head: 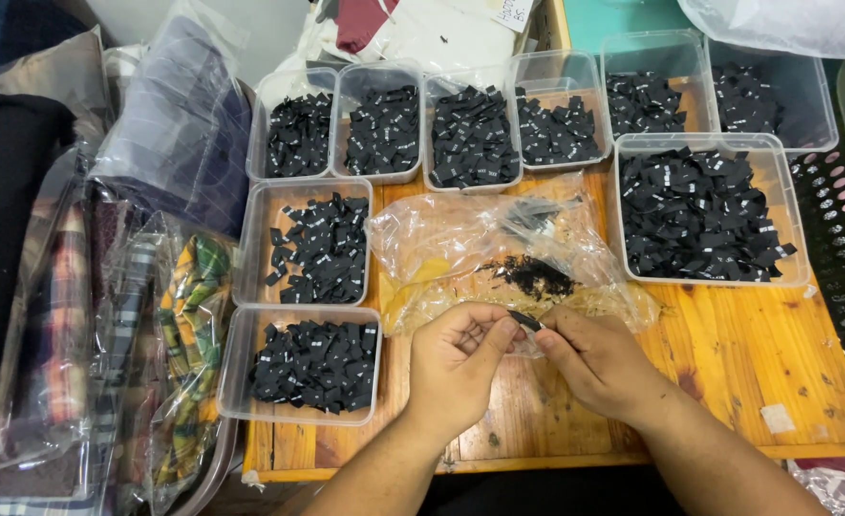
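A wooden table (728, 354) spreads out under and beyond both hands, and stacked bagged fabrics (136, 315) lie well off to the left of the left hand. Beyond and to the right of the right hand sits the largest clear tub (791, 205), heaped with small black labels. Straight beyond both hands, just past the fingertips, lies a crumpled clear plastic bag (460, 239) with a scatter of black scraps inside it. Farther beyond that runs a row of smaller clear tubs (472, 84), each filled with black labels. Two more tubs stand to the left of the left hand: the nearer tub (234, 368) just beside it, the farther tub (255, 239) beyond that one. The left hand (456, 363) is curled, thumb and fingers pinched on one end of a small black label (525, 320). The right hand (599, 363) meets it from the other side, fingers closed on the same label, so the label sits between the two sets of fingertips, just above the near edge of the plastic bag.
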